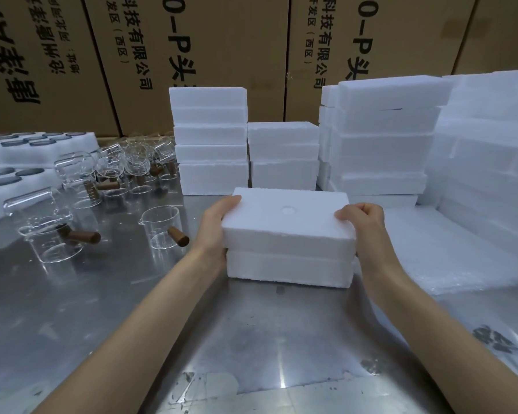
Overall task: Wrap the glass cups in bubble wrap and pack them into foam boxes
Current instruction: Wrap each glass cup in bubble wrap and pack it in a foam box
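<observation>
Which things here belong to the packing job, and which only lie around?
Job: foam box held by left hand and right hand; glass cups; bubble wrap; stacked foam boxes.
Lying about: cardboard cartons; lid trays.
</observation>
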`<move>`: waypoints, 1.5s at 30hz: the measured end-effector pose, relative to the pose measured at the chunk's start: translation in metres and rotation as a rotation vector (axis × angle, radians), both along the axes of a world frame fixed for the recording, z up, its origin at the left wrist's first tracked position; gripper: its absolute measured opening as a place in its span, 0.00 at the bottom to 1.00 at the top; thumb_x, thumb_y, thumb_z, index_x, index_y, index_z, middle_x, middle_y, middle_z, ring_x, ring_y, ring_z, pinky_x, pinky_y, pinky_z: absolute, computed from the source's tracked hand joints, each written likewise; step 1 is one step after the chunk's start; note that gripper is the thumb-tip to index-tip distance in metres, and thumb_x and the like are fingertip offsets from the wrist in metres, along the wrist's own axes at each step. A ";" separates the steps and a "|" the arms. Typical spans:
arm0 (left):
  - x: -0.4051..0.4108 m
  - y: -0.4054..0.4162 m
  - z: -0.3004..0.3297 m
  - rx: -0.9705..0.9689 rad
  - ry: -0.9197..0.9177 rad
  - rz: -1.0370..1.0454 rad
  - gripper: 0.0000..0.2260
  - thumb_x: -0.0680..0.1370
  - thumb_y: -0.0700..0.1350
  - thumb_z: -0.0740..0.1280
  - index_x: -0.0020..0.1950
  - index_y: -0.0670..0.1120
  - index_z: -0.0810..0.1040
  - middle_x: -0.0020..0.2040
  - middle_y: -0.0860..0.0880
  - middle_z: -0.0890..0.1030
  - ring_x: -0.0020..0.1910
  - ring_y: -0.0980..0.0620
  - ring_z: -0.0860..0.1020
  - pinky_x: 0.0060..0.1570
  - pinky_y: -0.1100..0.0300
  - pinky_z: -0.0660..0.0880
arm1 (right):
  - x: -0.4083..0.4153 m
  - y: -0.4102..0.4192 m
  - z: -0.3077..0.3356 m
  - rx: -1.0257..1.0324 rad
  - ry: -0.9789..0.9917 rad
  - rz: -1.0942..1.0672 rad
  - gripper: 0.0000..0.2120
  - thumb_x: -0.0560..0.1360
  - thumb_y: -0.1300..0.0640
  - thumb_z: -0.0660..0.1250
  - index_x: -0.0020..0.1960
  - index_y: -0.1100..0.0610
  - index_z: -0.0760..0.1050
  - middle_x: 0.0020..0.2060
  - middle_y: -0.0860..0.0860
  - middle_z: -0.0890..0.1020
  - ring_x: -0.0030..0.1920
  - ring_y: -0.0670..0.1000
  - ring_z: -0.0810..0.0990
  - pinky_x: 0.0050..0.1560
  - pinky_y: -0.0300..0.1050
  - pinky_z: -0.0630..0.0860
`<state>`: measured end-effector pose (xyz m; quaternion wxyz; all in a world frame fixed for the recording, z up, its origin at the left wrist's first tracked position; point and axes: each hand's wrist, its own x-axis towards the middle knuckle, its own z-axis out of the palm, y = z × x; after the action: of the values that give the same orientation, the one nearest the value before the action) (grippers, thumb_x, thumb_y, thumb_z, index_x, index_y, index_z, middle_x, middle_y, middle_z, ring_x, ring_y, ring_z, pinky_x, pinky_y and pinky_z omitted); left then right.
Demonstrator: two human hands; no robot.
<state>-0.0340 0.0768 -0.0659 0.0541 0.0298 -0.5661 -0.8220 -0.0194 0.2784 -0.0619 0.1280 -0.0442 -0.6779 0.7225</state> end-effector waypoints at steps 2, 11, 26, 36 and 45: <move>-0.002 -0.002 0.001 -0.007 0.002 0.008 0.10 0.75 0.50 0.66 0.41 0.47 0.83 0.40 0.48 0.85 0.35 0.51 0.82 0.39 0.58 0.75 | -0.002 0.000 0.000 -0.025 -0.006 0.015 0.10 0.74 0.54 0.64 0.53 0.53 0.66 0.44 0.46 0.71 0.42 0.47 0.70 0.39 0.43 0.65; -0.003 0.001 0.007 0.089 0.130 -0.093 0.19 0.79 0.53 0.59 0.38 0.48 0.86 0.40 0.48 0.85 0.37 0.52 0.83 0.33 0.64 0.78 | -0.011 0.004 0.002 -0.075 0.014 0.010 0.07 0.74 0.52 0.65 0.50 0.49 0.68 0.44 0.45 0.73 0.41 0.46 0.72 0.37 0.42 0.66; 0.002 0.002 -0.002 -0.043 0.011 0.012 0.10 0.78 0.53 0.62 0.43 0.50 0.80 0.36 0.51 0.84 0.33 0.54 0.82 0.39 0.57 0.76 | -0.010 0.008 0.000 -0.087 0.002 0.033 0.06 0.73 0.53 0.66 0.48 0.48 0.70 0.44 0.45 0.74 0.40 0.46 0.73 0.37 0.42 0.67; 0.006 0.000 -0.002 -0.040 0.020 0.024 0.10 0.77 0.51 0.61 0.42 0.48 0.78 0.33 0.51 0.82 0.30 0.55 0.80 0.30 0.64 0.75 | -0.006 0.008 -0.001 -0.074 0.027 0.055 0.07 0.74 0.54 0.66 0.50 0.50 0.69 0.45 0.46 0.74 0.40 0.45 0.73 0.38 0.42 0.68; 0.008 0.004 -0.006 -0.076 -0.036 0.094 0.10 0.77 0.49 0.62 0.39 0.47 0.77 0.29 0.51 0.81 0.32 0.52 0.78 0.39 0.56 0.72 | -0.009 0.008 -0.006 0.013 -0.026 0.067 0.09 0.75 0.53 0.64 0.53 0.51 0.68 0.45 0.45 0.73 0.40 0.45 0.73 0.37 0.42 0.67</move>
<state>-0.0263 0.0807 -0.0715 0.0837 0.0688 -0.5958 -0.7958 -0.0280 0.2863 -0.0683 0.0954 -0.0301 -0.6851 0.7215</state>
